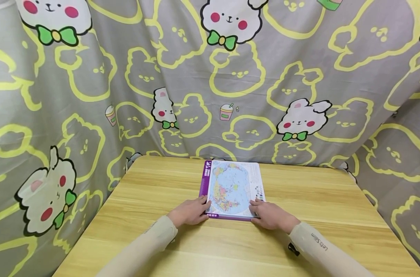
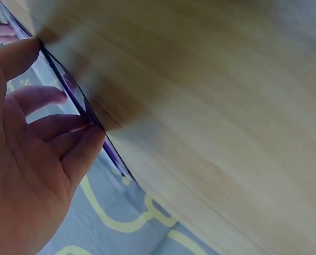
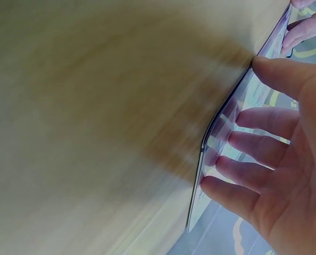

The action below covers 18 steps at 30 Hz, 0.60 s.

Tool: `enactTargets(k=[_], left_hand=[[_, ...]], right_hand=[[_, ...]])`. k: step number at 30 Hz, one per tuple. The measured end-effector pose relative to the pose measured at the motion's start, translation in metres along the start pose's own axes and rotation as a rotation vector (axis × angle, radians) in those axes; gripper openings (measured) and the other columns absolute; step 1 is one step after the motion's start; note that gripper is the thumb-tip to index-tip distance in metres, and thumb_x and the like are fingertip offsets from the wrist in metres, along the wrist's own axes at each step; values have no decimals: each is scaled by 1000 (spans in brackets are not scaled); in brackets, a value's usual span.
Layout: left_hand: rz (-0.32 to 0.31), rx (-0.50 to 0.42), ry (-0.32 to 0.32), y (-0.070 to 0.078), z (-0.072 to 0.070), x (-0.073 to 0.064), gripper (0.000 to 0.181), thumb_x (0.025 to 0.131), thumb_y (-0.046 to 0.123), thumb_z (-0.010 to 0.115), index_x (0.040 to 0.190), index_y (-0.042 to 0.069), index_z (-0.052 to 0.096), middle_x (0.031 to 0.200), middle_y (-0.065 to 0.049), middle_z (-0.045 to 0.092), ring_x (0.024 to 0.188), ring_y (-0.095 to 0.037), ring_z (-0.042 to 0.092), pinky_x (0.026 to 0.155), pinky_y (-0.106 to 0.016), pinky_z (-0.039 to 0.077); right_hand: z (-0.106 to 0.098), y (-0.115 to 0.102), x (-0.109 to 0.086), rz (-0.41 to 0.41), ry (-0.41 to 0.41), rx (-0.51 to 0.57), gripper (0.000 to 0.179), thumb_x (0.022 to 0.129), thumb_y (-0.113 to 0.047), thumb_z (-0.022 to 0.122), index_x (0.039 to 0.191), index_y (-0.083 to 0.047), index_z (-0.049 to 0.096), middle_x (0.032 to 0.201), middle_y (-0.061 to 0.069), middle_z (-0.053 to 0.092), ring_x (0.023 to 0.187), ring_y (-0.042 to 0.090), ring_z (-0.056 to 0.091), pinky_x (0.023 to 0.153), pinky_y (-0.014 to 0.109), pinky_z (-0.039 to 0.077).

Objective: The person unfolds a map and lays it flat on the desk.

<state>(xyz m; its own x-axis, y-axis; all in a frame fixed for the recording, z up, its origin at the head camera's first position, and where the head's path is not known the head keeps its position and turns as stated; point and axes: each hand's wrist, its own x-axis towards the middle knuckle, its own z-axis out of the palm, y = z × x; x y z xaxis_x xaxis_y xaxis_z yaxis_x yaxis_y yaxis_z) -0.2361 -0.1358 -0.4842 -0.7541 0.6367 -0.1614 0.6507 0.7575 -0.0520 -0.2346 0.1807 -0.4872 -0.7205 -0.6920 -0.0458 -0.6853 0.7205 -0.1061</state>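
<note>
World map board (image 1: 235, 188) lies near the far edge of the wooden table (image 1: 310, 192), with room left, right and near. Left hand (image 1: 190, 211), thumb apart from fingers, touches its near left corner; right hand (image 1: 273, 215), fingers spread, its near right.

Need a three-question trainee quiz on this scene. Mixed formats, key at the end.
1. Open: What is printed on the face of the board between the hands?
2. True or false: The left hand and the right hand both touch the board.
3. Multiple choice: The white cartoon rabbits on the curtain wear bows that are: A) red, B) green, C) blue.

Key:
1. A map.
2. True.
3. B.
</note>
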Motion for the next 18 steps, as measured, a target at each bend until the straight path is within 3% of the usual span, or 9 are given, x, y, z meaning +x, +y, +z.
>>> enactTargets(k=[9, 18], left_hand=[[-16, -12, 17, -8, 4, -5, 59, 96, 39, 51, 140, 0, 44, 145, -21, 37, 135, -30, 34, 105, -38, 35], [-16, -2, -7, -8, 2, -6, 58, 98, 39, 48, 140, 0, 43, 146, -20, 36, 135, -29, 34, 106, -38, 35]], right_hand=[[-1, -1, 0, -3, -2, -7, 35, 90, -27, 64, 114, -1, 63, 131, 24, 52, 122, 44, 46, 97, 52, 41], [-7, -9, 5, -53, 33, -40, 31, 89, -26, 65, 108, -2, 62, 127, 24, 55, 117, 43, 51, 95, 51, 44]])
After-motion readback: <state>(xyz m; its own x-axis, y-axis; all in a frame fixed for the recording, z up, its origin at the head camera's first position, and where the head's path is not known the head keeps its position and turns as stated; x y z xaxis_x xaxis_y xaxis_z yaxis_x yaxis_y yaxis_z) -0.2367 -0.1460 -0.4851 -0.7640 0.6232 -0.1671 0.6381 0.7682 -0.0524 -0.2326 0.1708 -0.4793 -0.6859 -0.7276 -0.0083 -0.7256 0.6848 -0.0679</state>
